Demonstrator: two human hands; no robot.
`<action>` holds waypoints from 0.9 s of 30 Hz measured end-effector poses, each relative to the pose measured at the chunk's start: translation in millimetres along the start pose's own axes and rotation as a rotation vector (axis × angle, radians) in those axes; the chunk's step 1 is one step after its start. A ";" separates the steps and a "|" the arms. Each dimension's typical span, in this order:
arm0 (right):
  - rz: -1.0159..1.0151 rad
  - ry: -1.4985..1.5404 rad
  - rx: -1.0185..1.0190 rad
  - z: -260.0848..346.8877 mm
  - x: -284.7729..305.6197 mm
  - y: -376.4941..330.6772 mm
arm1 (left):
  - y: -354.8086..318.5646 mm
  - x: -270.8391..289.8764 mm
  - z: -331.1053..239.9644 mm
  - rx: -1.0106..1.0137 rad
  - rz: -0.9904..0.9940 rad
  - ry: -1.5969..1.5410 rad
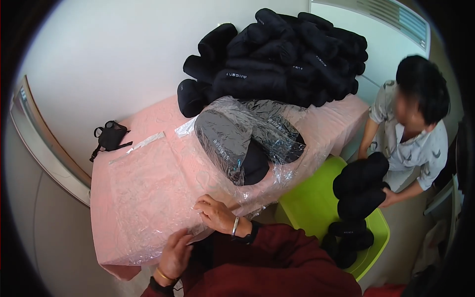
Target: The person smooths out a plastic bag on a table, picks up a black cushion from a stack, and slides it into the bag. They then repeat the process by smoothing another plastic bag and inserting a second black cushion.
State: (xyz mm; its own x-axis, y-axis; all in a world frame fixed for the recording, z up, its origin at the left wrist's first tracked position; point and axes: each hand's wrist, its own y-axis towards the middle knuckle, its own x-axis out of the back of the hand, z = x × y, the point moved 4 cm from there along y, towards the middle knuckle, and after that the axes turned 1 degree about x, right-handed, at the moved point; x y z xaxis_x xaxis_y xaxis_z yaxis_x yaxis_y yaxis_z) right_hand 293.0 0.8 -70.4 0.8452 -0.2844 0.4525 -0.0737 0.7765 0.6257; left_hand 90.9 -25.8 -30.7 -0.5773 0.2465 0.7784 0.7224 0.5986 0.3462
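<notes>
A clear plastic bag (148,183) lies flat on a pink cloth (106,222) that covers the table in front of me. My right hand (216,214), with a bangle at its wrist, is closed in a pinch on the bag's near edge. Lower and to the left, my left hand (175,253) curls its fingers at the same edge, slightly blurred; its fingertips are partly hidden. Beyond my hands, grey-and-black cushions (222,141) lie under crinkled clear plastic.
Many black roll-shaped cushions (252,84) are heaped against the back wall. A small black strapped item (111,136) sits at the table's left. At right, a co-worker (408,133) holds black cushions (358,185) over a lime-green bin (309,198) with more inside.
</notes>
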 end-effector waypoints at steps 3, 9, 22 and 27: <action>-0.013 0.018 0.012 1.1 -1.4 -1.1 | 10.9 -21.6 -11.3 -0.058 -0.014 0.107; -0.027 0.038 0.008 1.1 9.0 -5.4 | -0.7 -10.3 19.1 0.099 -0.013 0.314; 0.571 0.067 0.282 76.2 -73.1 12.2 | -14.3 28.2 61.1 0.296 -0.043 0.319; 0.385 -0.268 0.079 40.5 -69.8 6.0 | -31.5 48.1 98.1 0.260 -0.136 0.361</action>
State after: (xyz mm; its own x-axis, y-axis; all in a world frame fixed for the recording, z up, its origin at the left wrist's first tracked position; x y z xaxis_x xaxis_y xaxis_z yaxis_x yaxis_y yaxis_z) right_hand 212.1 2.6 -72.4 0.5827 -0.1278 0.8026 -0.4033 0.8119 0.4221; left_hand 3.0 42.0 -55.6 -0.4574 -0.1008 0.8835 0.5033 0.7897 0.3507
